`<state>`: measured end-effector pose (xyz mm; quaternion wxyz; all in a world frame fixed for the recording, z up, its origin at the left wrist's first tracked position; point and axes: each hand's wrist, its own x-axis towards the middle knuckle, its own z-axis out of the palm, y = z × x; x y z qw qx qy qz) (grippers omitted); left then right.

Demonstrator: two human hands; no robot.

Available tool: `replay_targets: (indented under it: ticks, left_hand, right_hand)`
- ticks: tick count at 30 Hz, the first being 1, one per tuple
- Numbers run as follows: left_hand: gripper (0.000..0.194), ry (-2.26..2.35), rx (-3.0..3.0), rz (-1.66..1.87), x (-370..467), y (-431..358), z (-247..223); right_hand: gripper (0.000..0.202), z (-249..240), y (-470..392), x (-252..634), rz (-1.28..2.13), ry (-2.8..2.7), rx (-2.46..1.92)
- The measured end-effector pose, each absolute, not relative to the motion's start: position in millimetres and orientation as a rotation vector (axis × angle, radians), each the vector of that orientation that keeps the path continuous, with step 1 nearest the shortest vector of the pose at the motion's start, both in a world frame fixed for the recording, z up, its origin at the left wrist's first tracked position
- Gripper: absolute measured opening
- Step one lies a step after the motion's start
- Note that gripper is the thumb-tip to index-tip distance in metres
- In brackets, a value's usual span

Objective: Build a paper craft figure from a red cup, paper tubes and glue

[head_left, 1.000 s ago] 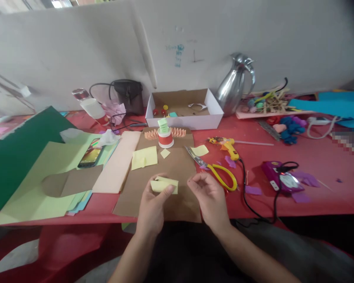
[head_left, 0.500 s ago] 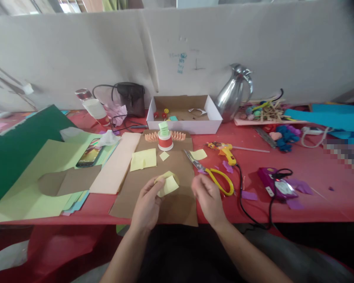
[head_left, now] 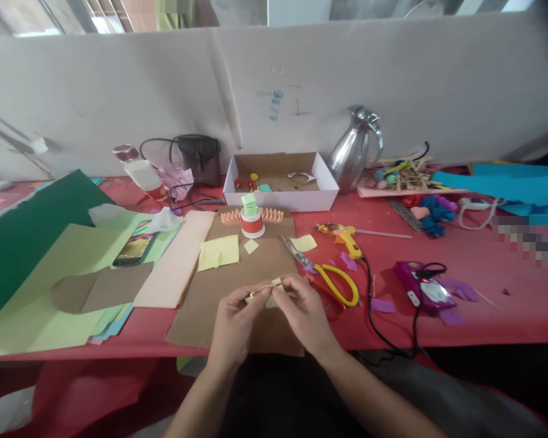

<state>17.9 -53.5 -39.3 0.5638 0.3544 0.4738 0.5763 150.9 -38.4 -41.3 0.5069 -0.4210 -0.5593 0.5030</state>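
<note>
**Pale yellow paper piece pinched between both hands**

Pale yellow paper piece [head_left: 268, 293], small and partly folded, sits low over the brown cardboard sheet [head_left: 237, 286] near the front edge of the red counter [head_left: 484, 304]. The left hand [head_left: 234, 322] grips it from 8 o'clock with thumb and fingertips closed on the paper; the right hand [head_left: 304, 313] grips it from 4 o'clock, fingers likewise closed on it, so the hands nearly touch.

At 2 o'clock from the hands lie the yellow-handled scissors [head_left: 329, 277], just beside them. A yellow glue gun [head_left: 344, 237] lies beyond the scissors. At 12 o'clock stands a small red-and-white paper cup [head_left: 252, 223] topped with green folded paper, with a white cardboard box [head_left: 281, 198] behind it. A larger yellow paper square [head_left: 218, 252] rests at 11 o'clock.
</note>
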Motion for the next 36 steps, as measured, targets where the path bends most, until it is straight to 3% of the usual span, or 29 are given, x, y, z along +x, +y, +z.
replay_targets:
  ticks: [9, 19, 26, 32, 36]
  left_hand:
    - [0.031, 1.033, 0.695, 1.297, 18.7, -54.3, -26.8]
    - [0.027, 1.003, 0.621, 1.281, 11.6, -52.2, -30.2]
    - [0.023, 1.081, 0.764, 1.262, 9.6, -52.7, -33.9]
    - [0.019, 1.165, 0.875, 1.224, 0.7, -53.5, -38.1]
    - [0.019, 1.098, 0.758, 1.179, -0.6, -51.7, -34.8]
  right_hand:
    - [0.017, -38.4, -35.4, 152.5, 1.23, -1.261, -1.045]
    - [0.027, -37.2, -36.1, 153.1, 1.274, -1.254, -1.045]
    - [0.018, -49.8, -34.8, 151.0, 1.324, -1.094, -1.098]
    - [0.004, -42.4, -31.2, 156.1, 1.566, -1.127, -1.005]
    - [0.006, -44.4, -30.2, 157.1, 1.588, -1.103, -0.981]
